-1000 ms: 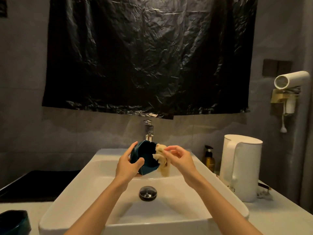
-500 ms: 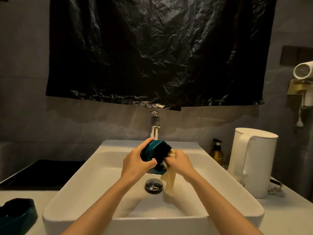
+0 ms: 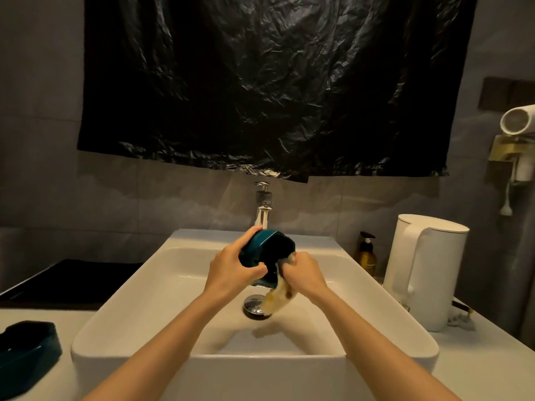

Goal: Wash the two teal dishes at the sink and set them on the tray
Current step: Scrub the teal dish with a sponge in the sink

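Teal dish point(image 3: 265, 248) — held tilted on its side above the sink point(image 3: 139, 308), mouth turned right, just in front of the faucet point(image 3: 263, 215). Left hand point(image 3: 231, 269): fingers and thumb curled round the dish's outer wall. Right hand point(image 3: 304, 274): fingers closed on a pale cloth point(image 3: 276, 299) at the dish's mouth, with the cloth's tail hanging over the drain point(image 3: 252, 307). Second teal dish point(image 3: 26, 348) — on the counter left of the sink. Dark tray point(image 3: 75, 280) behind it. White kettle point(image 3: 425, 270) and soap bottle point(image 3: 367, 256) on the right.
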Available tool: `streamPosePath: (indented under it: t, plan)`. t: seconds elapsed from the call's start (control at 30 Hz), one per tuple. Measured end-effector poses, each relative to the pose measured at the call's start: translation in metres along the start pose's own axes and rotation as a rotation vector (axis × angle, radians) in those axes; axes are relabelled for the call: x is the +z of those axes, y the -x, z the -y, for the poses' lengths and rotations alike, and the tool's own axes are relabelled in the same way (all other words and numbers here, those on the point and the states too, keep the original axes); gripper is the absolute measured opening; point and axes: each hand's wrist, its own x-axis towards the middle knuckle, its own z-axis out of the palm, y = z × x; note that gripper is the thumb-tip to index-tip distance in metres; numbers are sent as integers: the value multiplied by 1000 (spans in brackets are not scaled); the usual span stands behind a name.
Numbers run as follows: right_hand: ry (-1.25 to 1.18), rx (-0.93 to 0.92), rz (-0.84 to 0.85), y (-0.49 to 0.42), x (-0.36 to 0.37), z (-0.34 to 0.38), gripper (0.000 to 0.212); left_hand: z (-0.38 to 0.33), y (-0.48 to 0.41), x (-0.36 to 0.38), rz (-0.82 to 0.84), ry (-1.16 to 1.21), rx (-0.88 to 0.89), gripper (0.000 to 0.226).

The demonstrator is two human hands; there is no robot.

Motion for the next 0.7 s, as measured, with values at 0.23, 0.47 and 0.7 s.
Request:
streamPosePath:
  t: [0.23, 0.47, 0.7]
  plan:
    - [-170, 79, 147, -4, 2, 0, 18, 2, 1, -3, -11, 17, 30, 76]
    - [124, -117, -89, 0, -1, -2, 17, 4, -1, 0, 49, 40, -11, 79]
    - [4, -220, -131, -3, -4, -6, 42, 5, 0, -2, 87, 21, -25, 77]
